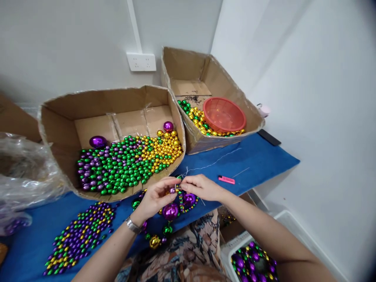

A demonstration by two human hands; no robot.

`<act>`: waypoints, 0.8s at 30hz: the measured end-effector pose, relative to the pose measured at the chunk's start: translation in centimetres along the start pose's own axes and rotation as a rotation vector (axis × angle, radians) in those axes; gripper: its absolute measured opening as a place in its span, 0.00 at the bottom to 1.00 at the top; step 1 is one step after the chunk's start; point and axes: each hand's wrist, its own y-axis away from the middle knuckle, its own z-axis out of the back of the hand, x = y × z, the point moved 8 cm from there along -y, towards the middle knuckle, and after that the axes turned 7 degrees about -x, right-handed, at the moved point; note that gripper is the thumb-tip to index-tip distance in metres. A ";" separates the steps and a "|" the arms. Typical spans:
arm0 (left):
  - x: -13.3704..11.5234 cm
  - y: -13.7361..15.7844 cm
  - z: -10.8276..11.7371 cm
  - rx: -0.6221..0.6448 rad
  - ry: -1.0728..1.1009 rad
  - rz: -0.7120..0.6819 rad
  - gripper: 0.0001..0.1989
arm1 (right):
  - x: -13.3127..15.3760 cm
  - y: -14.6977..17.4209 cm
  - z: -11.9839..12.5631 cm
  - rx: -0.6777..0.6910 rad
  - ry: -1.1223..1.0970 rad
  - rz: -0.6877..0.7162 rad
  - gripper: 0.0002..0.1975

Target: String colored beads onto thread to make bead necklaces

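My left hand (157, 196), with a metal watch on its wrist, pinches at a small purple bead (172, 190). Touching it from the right, my right hand (198, 187) is closed on a thin metallic piece (178, 187), too small to name. A strand of purple, green and gold beads (170, 211) hangs below both hands and drops past the table's front edge. White thread (211, 163) runs from beside the fingers across the blue cloth. A pink lighter (226, 179) lies to the right of my right hand.
Behind my hands stands a cardboard box (117, 90) of loose beads. A second box (194, 145) holds beads and a red basket (225, 115). Loose beads (85, 235) cover the cloth at left. A white bin (232, 250) of beads stands low at right.
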 end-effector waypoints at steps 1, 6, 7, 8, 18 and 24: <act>0.0 0.0 0.0 0.001 0.003 0.003 0.19 | 0.0 0.0 -0.1 -0.004 0.001 0.007 0.18; 0.0 0.0 0.0 -0.006 -0.009 0.027 0.19 | 0.3 0.2 -0.1 -0.048 0.018 0.047 0.18; 0.0 0.0 0.2 -0.018 -0.016 0.031 0.19 | 0.1 0.4 0.1 -0.066 0.014 0.052 0.18; 0.2 0.0 0.4 -0.034 -0.021 0.037 0.19 | -0.1 0.6 0.5 -0.091 0.010 0.056 0.18; 0.7 -0.4 3.3 -0.275 0.214 0.101 0.23 | -12.7 5.5 1.7 -0.264 0.851 -0.367 0.18; 0.3 -0.4 3.1 -0.265 0.217 0.125 0.24 | -15.2 8.2 6.3 -0.296 0.961 -0.465 0.19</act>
